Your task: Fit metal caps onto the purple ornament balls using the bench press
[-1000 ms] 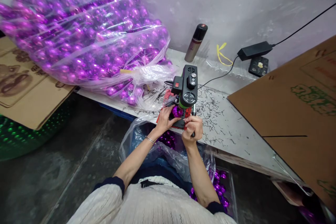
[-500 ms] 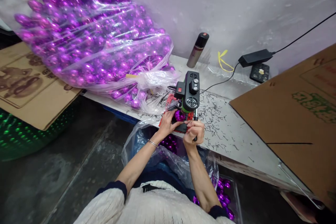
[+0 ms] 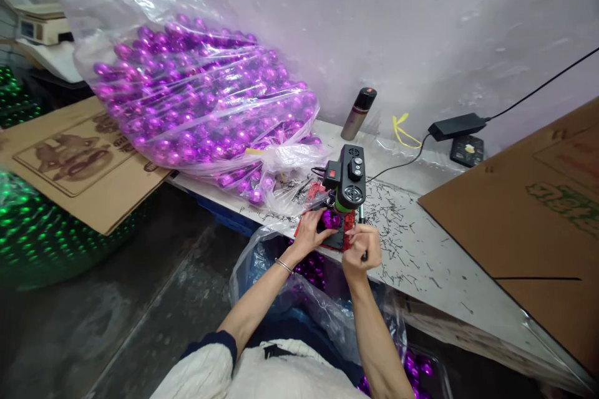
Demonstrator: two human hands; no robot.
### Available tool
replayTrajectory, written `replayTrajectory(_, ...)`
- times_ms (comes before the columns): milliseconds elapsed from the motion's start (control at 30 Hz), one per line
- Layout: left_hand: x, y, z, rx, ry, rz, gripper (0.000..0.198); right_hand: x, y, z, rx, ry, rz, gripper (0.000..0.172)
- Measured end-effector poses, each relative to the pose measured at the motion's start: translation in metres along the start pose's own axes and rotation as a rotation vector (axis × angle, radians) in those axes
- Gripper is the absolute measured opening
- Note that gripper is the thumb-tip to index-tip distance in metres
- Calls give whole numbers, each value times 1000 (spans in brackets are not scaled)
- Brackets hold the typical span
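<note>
Single purple ball point(image 3: 331, 219) under small black press point(image 3: 349, 177), at near edge of desk point(image 3: 421, 262). Left hand point(image 3: 311, 234) curled round ball, fingers pinching it. Right hand point(image 3: 361, 249) fisted on press lever point(image 3: 360, 219). Clear bag of baubles point(image 3: 201, 106) fills desk's left end.

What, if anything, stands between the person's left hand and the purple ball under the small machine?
Nothing visible does. The left hand holds the purple ball under the small machine, touching it from the left. The right hand grips the handle to the right, clear of the ball.
</note>
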State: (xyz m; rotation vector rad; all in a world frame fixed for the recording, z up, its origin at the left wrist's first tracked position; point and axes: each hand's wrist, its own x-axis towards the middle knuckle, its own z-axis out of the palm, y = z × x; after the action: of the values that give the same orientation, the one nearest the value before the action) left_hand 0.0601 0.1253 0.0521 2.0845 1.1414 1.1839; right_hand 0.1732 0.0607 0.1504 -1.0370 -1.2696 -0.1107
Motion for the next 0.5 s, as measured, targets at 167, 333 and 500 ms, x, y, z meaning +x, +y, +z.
replayTrajectory(167, -22, 3, -6, -1, -25, 88, 68, 43, -34, 0, -6, -11, 184, 37)
replayTrajectory(333, -63, 11, -36, 117, -117, 170, 86, 37, -35, -2, -32, -32, 108, 34)
replayTrajectory(500, -12, -2, -84, 255, -137, 78, 65, 24, -28, -3, -28, -38, 89, 33)
